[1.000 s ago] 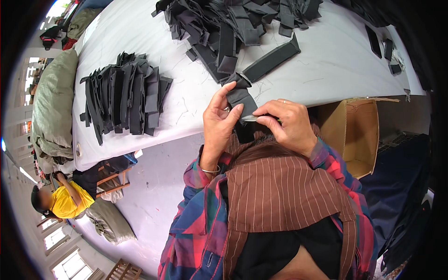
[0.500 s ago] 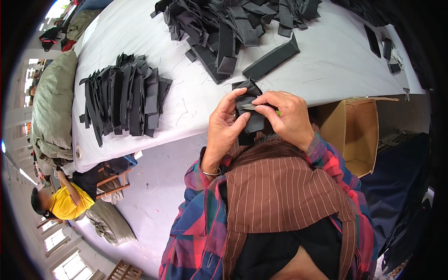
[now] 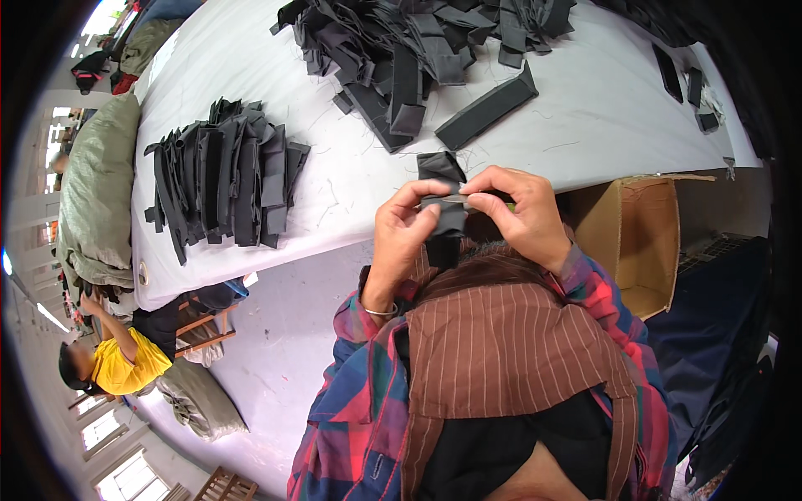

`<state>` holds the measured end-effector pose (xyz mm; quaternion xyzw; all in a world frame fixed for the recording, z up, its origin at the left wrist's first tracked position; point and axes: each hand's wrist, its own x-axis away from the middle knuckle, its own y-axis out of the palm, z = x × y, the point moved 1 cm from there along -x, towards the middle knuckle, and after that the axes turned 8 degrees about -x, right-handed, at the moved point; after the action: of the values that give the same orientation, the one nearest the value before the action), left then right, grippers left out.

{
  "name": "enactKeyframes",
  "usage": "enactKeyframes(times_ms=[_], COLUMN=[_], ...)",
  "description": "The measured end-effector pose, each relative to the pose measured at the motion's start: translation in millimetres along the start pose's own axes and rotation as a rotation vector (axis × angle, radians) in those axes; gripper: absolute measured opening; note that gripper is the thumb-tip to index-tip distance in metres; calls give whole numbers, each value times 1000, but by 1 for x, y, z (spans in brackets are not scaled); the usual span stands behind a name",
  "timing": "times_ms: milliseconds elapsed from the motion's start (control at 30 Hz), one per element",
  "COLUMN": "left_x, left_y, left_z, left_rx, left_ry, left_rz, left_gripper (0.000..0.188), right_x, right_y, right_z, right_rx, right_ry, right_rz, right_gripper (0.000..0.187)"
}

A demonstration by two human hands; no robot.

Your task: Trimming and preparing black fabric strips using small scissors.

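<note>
Between both hands' fingertips (image 3: pixel 434 194), black fabric strip (image 3: pixel 443 219), seemingly pinched

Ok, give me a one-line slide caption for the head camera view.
Both hands, left hand and right hand, pinch a black fabric strip over a white table piled with black strips.

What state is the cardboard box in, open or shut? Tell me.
Open. The box beside the table lies with its mouth facing the camera; a flap sticks out at the top and bare brown inside walls show. Contents: none visible.

Open brown cardboard box (image 3: pixel 639 238) under table edge, right; contents unclear.
</note>
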<state>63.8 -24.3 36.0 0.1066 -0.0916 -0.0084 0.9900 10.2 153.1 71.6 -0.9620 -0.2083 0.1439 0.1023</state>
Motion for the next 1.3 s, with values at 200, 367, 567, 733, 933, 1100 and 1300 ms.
enactKeyframes(times_ms=[200, 367, 567, 733, 933, 1100, 1300], left_x=[1, -1, 3, 2, 2, 2, 2], left_y=[-10, -3, -2, 1, 2, 3, 8], left_z=[-6, 4, 6, 5, 7, 6, 11], left_rx=[389, 313, 193, 143, 121, 118, 84], left_ry=[-97, -60, -58, -28, -22, -15, -9], left_rz=[-25, 94, 78, 69, 76, 69, 60], left_gripper=[13, 36, 46, 44, 43, 43, 42], right_x=[13, 18, 19, 19, 19, 18, 10], right_y=[-5, -5, -4, 0, 0, -2, -1], right_z=[8, 6, 2, 2, 0, 2, -8], right_rx=[-144, -90, 35, 109, 176, 257, -1], right_ry=[138, 157, 117, 39, 9, -22, 53], right_rz=[60, 31, -2, 75, 77, 61, 203], right_gripper=[11, 11, 11, 11, 11, 11, 19])
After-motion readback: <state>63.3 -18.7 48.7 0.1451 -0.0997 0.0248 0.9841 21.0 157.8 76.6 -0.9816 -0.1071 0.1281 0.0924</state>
